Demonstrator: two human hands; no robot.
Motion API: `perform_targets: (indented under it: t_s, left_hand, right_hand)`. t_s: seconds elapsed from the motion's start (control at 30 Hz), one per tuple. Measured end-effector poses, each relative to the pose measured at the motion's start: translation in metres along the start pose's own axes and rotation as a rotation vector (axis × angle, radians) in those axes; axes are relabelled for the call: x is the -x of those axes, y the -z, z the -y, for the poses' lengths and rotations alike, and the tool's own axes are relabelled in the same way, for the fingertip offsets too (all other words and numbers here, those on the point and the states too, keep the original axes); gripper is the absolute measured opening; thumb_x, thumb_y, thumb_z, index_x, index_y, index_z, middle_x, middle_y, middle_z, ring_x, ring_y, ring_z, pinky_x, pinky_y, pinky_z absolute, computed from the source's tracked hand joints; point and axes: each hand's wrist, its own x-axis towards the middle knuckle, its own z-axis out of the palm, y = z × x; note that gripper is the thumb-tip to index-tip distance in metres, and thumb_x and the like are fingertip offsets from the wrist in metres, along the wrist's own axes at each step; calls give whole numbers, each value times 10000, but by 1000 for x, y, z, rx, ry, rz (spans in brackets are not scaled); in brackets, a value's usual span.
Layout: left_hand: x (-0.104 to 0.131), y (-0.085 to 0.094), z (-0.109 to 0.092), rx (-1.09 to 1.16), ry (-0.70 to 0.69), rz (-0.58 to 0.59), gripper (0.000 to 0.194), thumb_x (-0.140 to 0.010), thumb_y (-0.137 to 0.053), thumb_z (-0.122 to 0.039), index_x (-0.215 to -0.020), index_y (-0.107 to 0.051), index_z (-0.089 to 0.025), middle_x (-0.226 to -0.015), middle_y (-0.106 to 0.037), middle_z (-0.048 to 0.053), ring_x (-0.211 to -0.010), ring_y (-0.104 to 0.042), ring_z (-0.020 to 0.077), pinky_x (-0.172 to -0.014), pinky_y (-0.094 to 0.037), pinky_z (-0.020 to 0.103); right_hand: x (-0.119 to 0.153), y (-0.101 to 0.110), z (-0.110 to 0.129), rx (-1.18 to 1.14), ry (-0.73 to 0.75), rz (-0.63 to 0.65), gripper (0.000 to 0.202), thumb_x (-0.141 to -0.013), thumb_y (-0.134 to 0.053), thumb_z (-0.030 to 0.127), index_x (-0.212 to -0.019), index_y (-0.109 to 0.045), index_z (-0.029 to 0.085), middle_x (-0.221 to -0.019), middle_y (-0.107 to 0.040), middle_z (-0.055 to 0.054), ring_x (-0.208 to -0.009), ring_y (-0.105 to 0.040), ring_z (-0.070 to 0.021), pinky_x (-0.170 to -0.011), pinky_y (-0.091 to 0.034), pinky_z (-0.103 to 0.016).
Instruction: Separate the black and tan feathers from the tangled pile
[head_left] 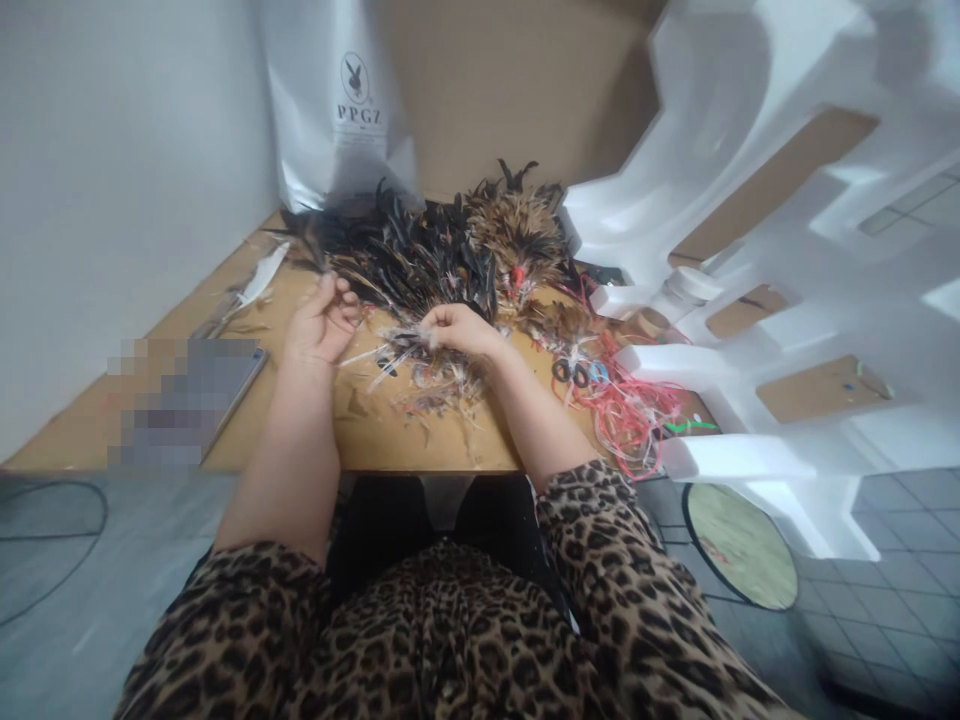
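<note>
One dark feather (318, 245): in left hand (327, 322) | pale quills (365, 355): in right hand (462, 330)

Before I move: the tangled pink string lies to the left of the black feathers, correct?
No, the side is wrong: the head view shows the tangled pink string to the right of the black feathers.

Feathers (427, 250) on table (420, 448), strings (630, 410) right

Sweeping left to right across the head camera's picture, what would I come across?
White feather, left hand, right hand, pink strings, dark-rimmed round disc.
</note>
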Motion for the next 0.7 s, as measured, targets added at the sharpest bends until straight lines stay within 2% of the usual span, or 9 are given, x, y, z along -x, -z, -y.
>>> perform_targets:
  t_s: [0.13, 0.23, 0.33, 0.5, 0.7]
  left_hand:
    - [-2, 2, 13, -295, 110, 47, 43, -720, -660, -107, -701, -630, -131, -743, -687, 47, -561, -615, 68, -497, -479, 132]
    - [0, 1, 19, -373, 176, 97, 47, -697, -670, -87, -726, -637, -106, -829, -708, 92, -600, -645, 92, -514, -503, 153]
    - [3, -1, 23, -400, 253, 118, 66, -680, -686, -82, -717, -633, -96, -796, -705, 96, -619, -665, 124, -496, -508, 166]
    - [2, 0, 34, -399, 389, 159, 80, -665, -700, -70, -711, -639, -92, -749, -694, 100, -654, -680, 167, -495, -521, 190]
    - [0, -2, 35, -321, 373, 158, 67, -698, -654, -29, -677, -645, -92, -747, -693, 108, -566, -635, 101, -500, -509, 151]
  right_hand:
    - [5, 3, -5, -273, 9, -9, 155, -592, -642, 203, -708, -563, 136, -541, -585, 38, -414, -422, -35, -393, -276, -148]
    - [8, 4, -9, -471, -8, -6, 237, -596, -678, 265, -748, -534, 152, -607, -611, 22, -455, -444, -41, -405, -279, -146]
    - [11, 5, -12, -576, -43, -4, 312, -595, -705, 300, -821, -533, 170, -687, -636, 12, -498, -460, -46, -429, -313, -147]
    - [13, 8, -13, -650, 4, -20, 347, -610, -713, 318, -880, -535, 190, -788, -654, 0, -555, -496, -54, -490, -390, -161]
    - [13, 9, -14, -508, 5, -68, 349, -606, -707, 371, -856, -557, 180, -788, -658, -9, -556, -497, -60, -478, -372, -163]
